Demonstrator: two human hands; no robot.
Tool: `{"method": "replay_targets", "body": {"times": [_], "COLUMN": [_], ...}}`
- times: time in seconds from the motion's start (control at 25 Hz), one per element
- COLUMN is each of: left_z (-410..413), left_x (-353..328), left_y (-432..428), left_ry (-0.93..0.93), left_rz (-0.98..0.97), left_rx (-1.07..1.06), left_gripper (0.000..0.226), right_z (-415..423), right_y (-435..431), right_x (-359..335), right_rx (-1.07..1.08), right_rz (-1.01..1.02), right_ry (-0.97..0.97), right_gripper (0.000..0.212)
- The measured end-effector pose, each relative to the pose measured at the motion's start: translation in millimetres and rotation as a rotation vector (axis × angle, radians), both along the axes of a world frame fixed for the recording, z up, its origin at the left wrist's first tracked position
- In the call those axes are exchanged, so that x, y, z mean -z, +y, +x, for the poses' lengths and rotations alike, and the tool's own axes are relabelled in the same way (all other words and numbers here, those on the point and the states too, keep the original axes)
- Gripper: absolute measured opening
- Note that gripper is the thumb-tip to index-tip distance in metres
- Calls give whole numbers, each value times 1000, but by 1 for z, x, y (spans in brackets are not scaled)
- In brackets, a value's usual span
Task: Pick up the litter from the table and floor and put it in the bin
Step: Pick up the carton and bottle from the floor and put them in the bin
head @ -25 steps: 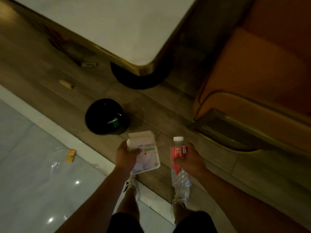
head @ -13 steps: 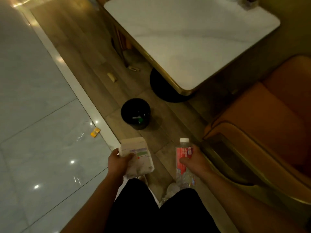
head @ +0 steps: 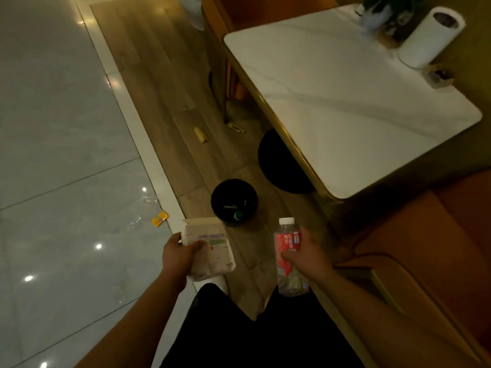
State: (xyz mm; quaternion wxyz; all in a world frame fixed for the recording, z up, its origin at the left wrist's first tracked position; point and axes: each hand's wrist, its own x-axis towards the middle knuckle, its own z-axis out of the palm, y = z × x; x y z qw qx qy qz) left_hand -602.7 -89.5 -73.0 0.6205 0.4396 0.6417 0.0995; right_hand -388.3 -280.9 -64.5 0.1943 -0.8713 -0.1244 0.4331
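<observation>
My left hand grips a white paper box with a printed label. My right hand holds a clear plastic bottle with a red label and white cap, upright. Both are held low, a little short of the round black bin on the wooden floor, which has a green-capped item inside. On the floor lie a yellow wrapper, a tan scrap and another small scrap near the table leg.
A white marble table with a gold edge stands at right on a black round base. A paper roll and a plant sit at its far end. Orange seats flank it. Glossy tiles lie at left.
The view has risen and pulled back from the bin, showing more of the table top. Both hands keep their grip on the box and the bottle.
</observation>
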Motion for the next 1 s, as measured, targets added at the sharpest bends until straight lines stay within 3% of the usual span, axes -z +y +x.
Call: {"method": "replay_targets", "body": {"times": [0.4,0.68,1.0], "left_z": [75,132,163], "left_x": [18,57,197], "left_y": [63,96,160], "left_ry": [59,123,233], "left_rz": [-36,-124,-237], "left_rx": [-184,-314,-178], "left_gripper": [37,44,32], "right_z": [89,143,147], "right_y": [132,210,257], "right_x": [33,85,218], "right_rx": [-213,-351,-331], "right_rz": [18,-113,-233], "right_ry": [100,163,142], "right_gripper": [92,93,87]}}
